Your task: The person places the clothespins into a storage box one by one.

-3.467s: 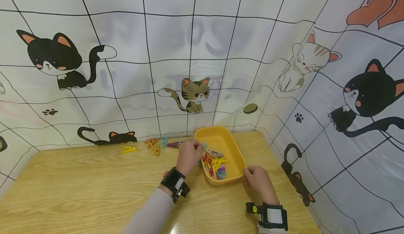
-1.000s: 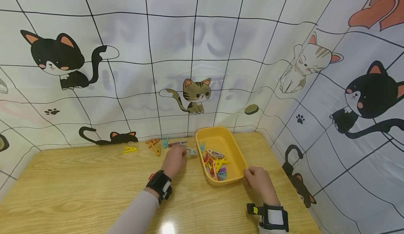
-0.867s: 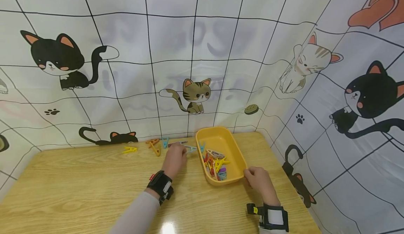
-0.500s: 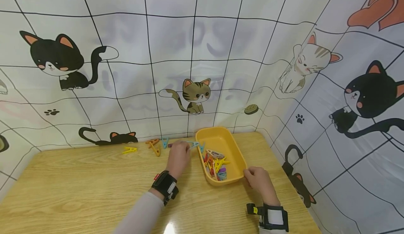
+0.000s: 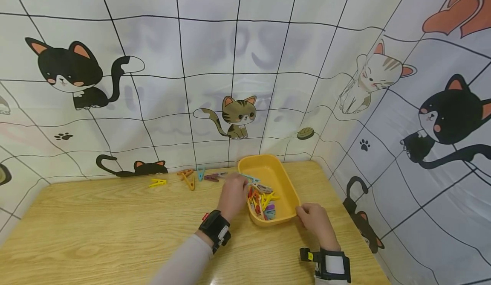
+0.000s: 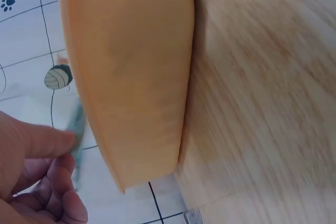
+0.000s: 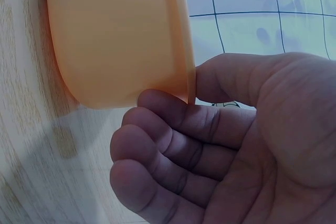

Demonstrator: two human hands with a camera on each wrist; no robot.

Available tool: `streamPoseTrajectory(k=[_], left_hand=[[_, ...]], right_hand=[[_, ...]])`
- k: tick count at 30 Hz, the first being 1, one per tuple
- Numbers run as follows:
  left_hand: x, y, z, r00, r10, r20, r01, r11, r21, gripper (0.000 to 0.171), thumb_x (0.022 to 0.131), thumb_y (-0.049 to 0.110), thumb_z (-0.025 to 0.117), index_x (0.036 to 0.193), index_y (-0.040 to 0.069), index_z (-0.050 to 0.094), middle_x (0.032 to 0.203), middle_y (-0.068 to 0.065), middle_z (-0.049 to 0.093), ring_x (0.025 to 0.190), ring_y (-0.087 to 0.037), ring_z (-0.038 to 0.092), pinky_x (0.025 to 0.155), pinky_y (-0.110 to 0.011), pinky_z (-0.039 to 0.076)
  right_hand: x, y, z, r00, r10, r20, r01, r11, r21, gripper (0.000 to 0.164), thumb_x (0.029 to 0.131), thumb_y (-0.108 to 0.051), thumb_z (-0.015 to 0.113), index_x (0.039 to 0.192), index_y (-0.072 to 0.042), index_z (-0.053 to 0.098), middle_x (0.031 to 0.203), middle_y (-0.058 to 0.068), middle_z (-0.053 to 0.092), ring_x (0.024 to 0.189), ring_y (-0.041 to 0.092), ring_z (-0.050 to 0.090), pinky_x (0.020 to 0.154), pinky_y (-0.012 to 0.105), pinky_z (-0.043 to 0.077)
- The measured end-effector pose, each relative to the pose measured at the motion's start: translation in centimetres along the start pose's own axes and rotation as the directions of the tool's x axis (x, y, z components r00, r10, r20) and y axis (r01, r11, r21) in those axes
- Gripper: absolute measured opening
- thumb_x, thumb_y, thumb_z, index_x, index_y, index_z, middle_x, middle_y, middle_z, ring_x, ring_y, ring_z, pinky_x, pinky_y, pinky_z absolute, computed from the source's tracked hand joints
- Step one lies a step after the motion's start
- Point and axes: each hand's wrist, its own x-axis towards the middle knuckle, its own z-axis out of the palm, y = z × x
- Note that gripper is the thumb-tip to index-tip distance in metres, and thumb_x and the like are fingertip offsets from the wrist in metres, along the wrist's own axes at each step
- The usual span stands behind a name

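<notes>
My left hand (image 5: 233,194) is at the left rim of a yellow plastic tub (image 5: 284,193), pinching a light blue clothespin (image 5: 251,178) between thumb and forefinger. That clothespin extends over the inside of the tub in the head view; it looks blurred beside the tub's wall in the left wrist view. Several mixed clothespins (image 5: 264,202), red, yellow, purple and blue among them, lie heaped in the tub's near left part. With thumb above and forefinger beneath, my right hand (image 5: 315,220) grips the rim at the near right corner. In the right wrist view its other fingers curl below.
Along the back of the wooden table (image 5: 115,229) lie a purple clothespin (image 5: 212,177), a blue clothespin (image 5: 201,174), orange clothespins (image 5: 189,181) and a yellow clothespin (image 5: 157,182). A cat-print sheet (image 5: 161,84) hangs right behind the table and along its right side.
My left hand has moved right from beside the purple clothespin to the tub's left rim, bringing the light blue clothespin along. The right hand and the tub have stayed in place.
</notes>
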Motion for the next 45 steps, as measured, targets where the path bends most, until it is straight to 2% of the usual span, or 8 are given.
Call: streamPoseTrajectory(k=[4,7,12,17,25,30,35,45], left_hand=[[0.0,0.2,0.1,1.0,-0.024,0.013,0.024,0.999,-0.026,0.005,0.09,0.0,0.077,0.094,-0.003,0.078,0.086,-0.011,0.065,0.079,-0.023,0.063,0.067,-0.03,0.054],[0.0,0.1,-0.1,1.0,-0.023,-0.005,0.023,0.999,-0.026,0.006,0.09,0.0,0.077,0.094,-0.005,0.078,0.085,-0.01,0.065,0.077,-0.022,0.062,0.066,-0.03,0.053],[-0.1,-0.5,-0.5,1.0,-0.001,-0.019,0.001,1.0,-0.009,0.005,0.091,0.0,0.075,0.092,-0.004,0.077,0.085,-0.01,0.065,0.079,-0.024,0.063,0.068,-0.032,0.053],[-0.1,-1.5,-1.4,1.0,-0.013,-0.011,0.013,1.0,-0.004,0.007,0.092,-0.001,0.073,0.096,-0.006,0.077,0.088,-0.013,0.066,0.081,-0.026,0.064,0.068,-0.035,0.054],[0.0,-3.7,-2.7,0.998,0.007,-0.068,-0.005,1.0,0.031,0.006,0.089,-0.005,0.075,0.095,-0.006,0.076,0.09,-0.016,0.069,0.083,-0.03,0.066,0.072,-0.04,0.056],[0.1,-5.2,-3.5,0.999,-0.024,-0.031,0.026,0.999,0.043,0.007,0.094,-0.002,0.07,0.096,-0.006,0.076,0.092,-0.016,0.067,0.083,-0.028,0.064,0.07,-0.038,0.054],[0.2,-6.8,-4.6,0.998,-0.058,-0.002,0.058,0.996,0.062,0.006,0.095,-0.001,0.07,0.091,-0.004,0.074,0.086,-0.012,0.061,0.079,-0.027,0.062,0.067,-0.037,0.053],[0.3,-11.1,-6.4,0.999,0.03,-0.023,-0.025,0.98,0.197,0.007,0.086,-0.013,0.072,0.089,-0.007,0.075,0.08,-0.016,0.06,0.077,-0.032,0.061,0.069,-0.042,0.054]], right_hand=[[0.0,-0.1,0.0,1.0,0.005,0.004,-0.005,1.0,0.001,0.031,0.103,-0.019,0.054,0.082,0.0,0.066,0.066,0.002,0.052,0.063,0.017,0.048,0.057,0.03,0.038],[-0.1,-0.2,0.0,1.0,0.018,0.006,-0.018,1.0,0.001,0.031,0.103,-0.02,0.053,0.083,0.0,0.066,0.066,0.002,0.052,0.063,0.018,0.048,0.057,0.03,0.038],[-0.2,-0.3,-0.1,1.0,0.023,0.006,-0.023,1.0,0.0,0.031,0.104,-0.019,0.053,0.083,0.0,0.066,0.066,0.003,0.052,0.064,0.018,0.049,0.058,0.03,0.039],[-0.1,-0.3,-0.1,1.0,0.024,0.006,-0.024,1.0,-0.004,0.031,0.103,-0.019,0.053,0.082,0.0,0.066,0.066,0.002,0.051,0.064,0.018,0.049,0.058,0.031,0.039],[0.1,0.1,0.1,0.999,0.032,-0.005,-0.032,0.999,-0.011,0.03,0.102,-0.017,0.053,0.083,0.0,0.067,0.065,0.003,0.05,0.064,0.019,0.049,0.058,0.031,0.038],[0.1,0.2,0.1,0.999,0.032,-0.006,-0.032,0.999,-0.014,0.03,0.102,-0.017,0.052,0.083,0.0,0.067,0.064,0.003,0.05,0.064,0.019,0.049,0.058,0.031,0.038],[0.1,0.1,0.1,1.0,0.029,-0.007,-0.029,0.999,-0.014,0.03,0.102,-0.018,0.052,0.082,0.0,0.066,0.065,0.003,0.05,0.064,0.019,0.048,0.058,0.031,0.038],[0.1,0.0,0.1,0.999,0.033,-0.003,-0.033,0.999,-0.021,0.03,0.103,-0.018,0.053,0.084,0.0,0.067,0.066,0.003,0.051,0.065,0.019,0.048,0.059,0.031,0.038]])
